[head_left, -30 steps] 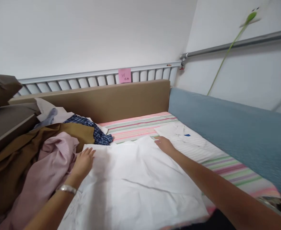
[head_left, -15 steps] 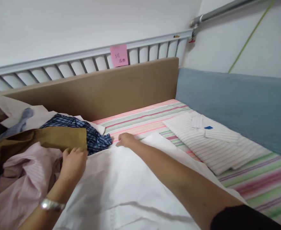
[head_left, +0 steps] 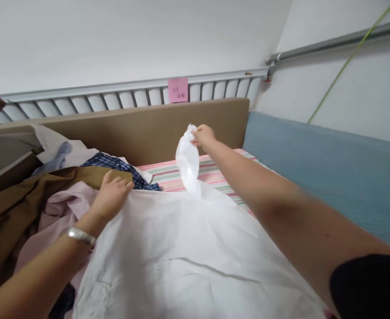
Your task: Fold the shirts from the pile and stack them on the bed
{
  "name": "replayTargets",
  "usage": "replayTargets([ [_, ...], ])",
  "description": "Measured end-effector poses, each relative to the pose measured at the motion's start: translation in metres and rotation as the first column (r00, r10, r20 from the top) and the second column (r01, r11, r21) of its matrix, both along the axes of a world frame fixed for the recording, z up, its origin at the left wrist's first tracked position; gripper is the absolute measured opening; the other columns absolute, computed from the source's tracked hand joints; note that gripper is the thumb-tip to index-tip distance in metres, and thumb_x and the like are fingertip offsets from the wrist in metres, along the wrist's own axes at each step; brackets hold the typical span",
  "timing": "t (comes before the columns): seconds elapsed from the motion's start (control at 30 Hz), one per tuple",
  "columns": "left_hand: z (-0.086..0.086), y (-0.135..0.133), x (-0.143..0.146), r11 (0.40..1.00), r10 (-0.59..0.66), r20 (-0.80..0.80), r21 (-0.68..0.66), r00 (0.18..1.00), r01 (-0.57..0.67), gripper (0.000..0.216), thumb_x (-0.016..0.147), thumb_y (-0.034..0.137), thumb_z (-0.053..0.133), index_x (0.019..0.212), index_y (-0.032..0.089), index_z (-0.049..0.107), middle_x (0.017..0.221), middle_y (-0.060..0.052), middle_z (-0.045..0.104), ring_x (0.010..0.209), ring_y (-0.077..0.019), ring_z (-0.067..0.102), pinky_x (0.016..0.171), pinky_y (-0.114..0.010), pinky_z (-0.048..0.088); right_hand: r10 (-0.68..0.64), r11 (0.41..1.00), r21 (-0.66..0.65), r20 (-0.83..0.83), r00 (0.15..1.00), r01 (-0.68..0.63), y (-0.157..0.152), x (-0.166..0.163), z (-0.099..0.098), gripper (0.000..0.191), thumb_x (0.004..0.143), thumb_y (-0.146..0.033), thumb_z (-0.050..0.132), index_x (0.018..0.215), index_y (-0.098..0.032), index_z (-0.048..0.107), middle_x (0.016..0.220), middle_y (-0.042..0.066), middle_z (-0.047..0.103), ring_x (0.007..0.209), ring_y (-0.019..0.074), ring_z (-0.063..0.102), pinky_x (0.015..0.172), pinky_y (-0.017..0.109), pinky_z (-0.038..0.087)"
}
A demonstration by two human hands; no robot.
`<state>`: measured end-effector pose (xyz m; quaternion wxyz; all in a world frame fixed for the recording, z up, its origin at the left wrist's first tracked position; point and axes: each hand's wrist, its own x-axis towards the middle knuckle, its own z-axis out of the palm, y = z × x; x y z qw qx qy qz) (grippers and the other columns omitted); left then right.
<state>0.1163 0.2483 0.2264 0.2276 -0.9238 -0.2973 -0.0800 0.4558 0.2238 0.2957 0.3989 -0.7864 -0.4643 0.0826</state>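
Observation:
A white shirt (head_left: 155, 230) lies spread out in front of me, with soft creases across its lower part. My right hand (head_left: 204, 136) is closed on the end of a white sleeve (head_left: 188, 159), lifted off the bed so that it hangs twisted beneath my fingers. At the shirt's upper left corner, my left hand (head_left: 113, 195) has its fingers curled down on the cloth; the fingertips are partly hidden. Left of that hand lie a brown garment (head_left: 65, 177) and a pink garment (head_left: 62, 208), with a dark blue checked garment (head_left: 111, 164) just beyond.
A striped bedsheet (head_left: 163, 175) shows behind the shirt. The bed has a tan headboard (head_left: 142, 133) and a blue side panel (head_left: 314, 168). Behind stands a white radiator (head_left: 115, 99) carrying a pink note (head_left: 178, 90). A grey box-like object (head_left: 9, 150) is at the left.
My right hand has risen from the bed, lifting the white sleeve with it. My left hand stays by the shirt's upper left corner. The view has shifted, and my right arm now covers the folded striped shirt.

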Motion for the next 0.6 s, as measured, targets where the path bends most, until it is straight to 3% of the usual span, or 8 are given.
replayTargets([
  [0.1,0.005,0.017,0.009,0.993,0.101,-0.026,-0.063,0.995,-0.102,0.026,0.081,0.010,0.036,0.075,0.018,0.060,0.076,-0.007,0.065,0.087,-0.0242,0.056,0.101,-0.055,0.018,-0.055,0.988,0.147,0.019,0.998,0.052,-0.030,0.021,0.048,0.045,0.095,-0.029,0.028,0.115,0.011,0.029,0.106,0.021,0.058,0.089,0.0076,0.064,0.071,0.012,0.043],
  [0.2,-0.004,0.020,0.009,0.971,0.205,-0.021,-0.124,0.978,-0.207,0.030,0.080,0.008,0.034,0.078,0.016,0.063,0.083,-0.011,0.067,0.090,-0.0277,0.057,0.094,-0.058,0.025,-0.127,0.970,0.214,0.045,0.991,0.115,-0.060,0.037,0.076,0.053,0.092,-0.033,0.026,0.109,0.016,0.031,0.104,0.023,0.058,0.088,0.0079,0.063,0.073,0.013,0.042],
  [0.3,-0.013,0.016,0.005,0.960,0.230,-0.015,-0.159,0.973,-0.230,0.035,0.079,0.006,0.031,0.080,0.015,0.065,0.089,-0.016,0.067,0.092,-0.0313,0.057,0.089,-0.059,0.028,-0.212,0.955,0.232,0.100,0.972,0.184,-0.088,0.047,0.091,0.055,0.087,-0.038,0.034,0.100,0.015,0.042,0.100,0.021,0.062,0.088,0.0094,0.063,0.080,0.020,0.042],
  [0.4,-0.011,0.007,0.001,0.970,0.208,-0.007,-0.129,0.978,-0.207,0.034,0.079,0.006,0.031,0.078,0.013,0.065,0.088,-0.016,0.066,0.091,-0.0322,0.057,0.088,-0.059,0.029,-0.309,0.941,0.240,0.314,0.897,0.240,-0.115,0.045,0.100,0.055,0.084,-0.043,0.036,0.091,0.009,0.051,0.100,0.019,0.064,0.095,0.0121,0.059,0.086,0.022,0.039],
  [0.5,-0.002,-0.009,-0.007,0.989,0.141,0.000,-0.044,0.990,-0.140,0.032,0.081,0.008,0.032,0.079,0.013,0.064,0.087,-0.014,0.065,0.090,-0.0299,0.056,0.094,-0.059,0.026,-0.288,0.950,0.264,0.535,0.795,0.166,-0.147,0.023,0.107,0.059,0.084,-0.049,0.029,0.089,0.004,0.055,0.098,0.014,0.065,0.094,0.0106,0.057,0.079,0.019,0.036],
  [0.6,0.005,-0.033,-0.021,0.999,0.029,-0.004,0.019,1.000,-0.029,0.032,0.083,0.009,0.032,0.083,0.017,0.063,0.085,-0.010,0.063,0.087,-0.0253,0.055,0.104,-0.056,0.018,-0.244,0.942,0.333,0.609,0.754,0.036,-0.195,-0.015,0.113,0.051,0.083,-0.053,0.037,0.082,-0.007,0.058,0.084,0.002,0.065,0.077,0.0066,0.056,0.070,0.018,0.035],
])
